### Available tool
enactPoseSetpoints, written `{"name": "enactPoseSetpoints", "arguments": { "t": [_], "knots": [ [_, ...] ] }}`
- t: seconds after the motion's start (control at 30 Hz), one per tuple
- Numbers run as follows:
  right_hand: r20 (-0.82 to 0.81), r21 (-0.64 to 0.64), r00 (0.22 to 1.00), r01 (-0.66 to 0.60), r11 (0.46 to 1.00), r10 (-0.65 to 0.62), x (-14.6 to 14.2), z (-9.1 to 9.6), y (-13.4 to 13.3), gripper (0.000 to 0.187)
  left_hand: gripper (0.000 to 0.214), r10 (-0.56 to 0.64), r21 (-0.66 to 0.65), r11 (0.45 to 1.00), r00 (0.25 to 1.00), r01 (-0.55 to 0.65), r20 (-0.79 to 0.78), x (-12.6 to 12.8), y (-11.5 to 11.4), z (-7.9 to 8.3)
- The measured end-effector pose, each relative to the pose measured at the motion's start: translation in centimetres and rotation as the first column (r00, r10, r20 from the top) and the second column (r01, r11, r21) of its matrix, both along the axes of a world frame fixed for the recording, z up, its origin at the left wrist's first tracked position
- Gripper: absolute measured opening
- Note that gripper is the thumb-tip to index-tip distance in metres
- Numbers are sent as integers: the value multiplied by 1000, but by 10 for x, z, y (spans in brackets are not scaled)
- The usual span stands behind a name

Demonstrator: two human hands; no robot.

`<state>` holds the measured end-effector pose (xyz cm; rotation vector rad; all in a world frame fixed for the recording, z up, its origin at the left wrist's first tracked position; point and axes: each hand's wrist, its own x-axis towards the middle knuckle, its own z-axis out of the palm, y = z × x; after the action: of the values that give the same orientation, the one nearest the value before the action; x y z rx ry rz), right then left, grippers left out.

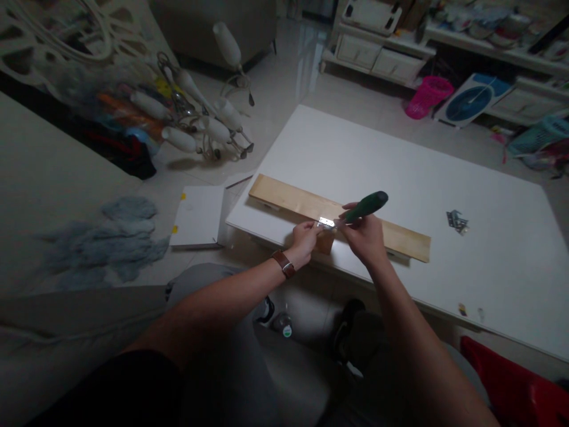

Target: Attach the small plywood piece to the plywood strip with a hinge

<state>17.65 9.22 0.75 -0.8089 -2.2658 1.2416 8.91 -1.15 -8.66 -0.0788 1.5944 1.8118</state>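
Note:
A long light-wood board [288, 198] lies across the near part of a white tabletop [355, 148], with a short wooden piece [323, 243] meeting it at the near side. A shiny metal bracket [326, 222] with small holes sits at that joint. My left hand [303, 242], with a brown watch strap on its wrist, pinches the bracket's left end. In my right hand [365, 237], closed fingers hold a screwdriver [367, 206] by its shaft end, its green and black handle pointing up and right. The screwdriver's tip is hidden by the fingers near the bracket.
Several metal brackets [457, 221] lie in a pile on the tabletop's right side. Small pieces [462, 309] rest near its front edge. A white box [198, 216] stands left on the floor, beside a lamp fixture [208, 127]. A red object [511, 379] is at lower right.

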Motion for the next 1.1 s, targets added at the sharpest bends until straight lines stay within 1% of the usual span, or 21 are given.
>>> {"name": "enactPoseSetpoints", "arguments": {
  "t": [0.07, 0.17, 0.27, 0.4, 0.47, 0.57, 0.67, 0.73, 0.8, 0.9, 1.0, 1.1],
  "knots": [
    [-21, -37, 999, -49, 998, 48, 2, 0, 3, 39, 5, 9, 5, 1000, 1000, -10, 11, 0, 1, 1],
    [-13, -33, 997, -83, 996, 83, 5, 2, 6, 38, 6, 33, -10, 999, 999, -33, 22, 0, 0, 3],
    [37, 34, 999, -35, 999, 34, 6, 3, 6, 39, 7, 27, -17, 999, 1000, -27, 14, 1, -1, 7],
    [72, 175, 996, 40, 984, -54, 3, 5, -1, 28, 7, 3, -3, 1000, 1000, -3, 1, 2, -3, 10],
    [71, 193, 995, 58, 980, -73, 1, 5, -3, 26, 7, 7, 4, 1000, 1000, -7, 5, 2, -3, 10],
    [59, 132, 997, 33, 991, -41, 0, 4, -3, 31, 9, 10, 22, 1000, 1000, -10, 18, 2, -2, 8],
    [21, 52, 998, -53, 997, 52, 2, 3, 1, 34, 9, 2, 27, 1000, 999, -2, 35, 2, -1, 7],
    [-9, 12, 993, -119, 993, 119, 4, 3, 4, 32, 10, 14, 18, 1000, 999, -14, 35, 2, -1, 7],
    [-12, -18, 987, -158, 987, 157, 6, 4, 6, 30, 11, 27, 8, 1000, 999, -27, 34, 2, -1, 7],
    [5, -53, 986, -168, 984, 169, 7, 4, 7, 35, 11, 23, -5, 1000, 999, -23, 39, 2, -1, 8],
    [-22, -65, 985, -170, 983, 169, 6, 3, 8, 39, 12, 33, -16, 999, 999, -32, 43, 2, -1, 8],
    [-31, -58, 994, -107, 993, 105, 5, 1, 7, 38, 14, 38, 5, 999, 998, -38, 51, 1, 0, 5]
  ]
}}
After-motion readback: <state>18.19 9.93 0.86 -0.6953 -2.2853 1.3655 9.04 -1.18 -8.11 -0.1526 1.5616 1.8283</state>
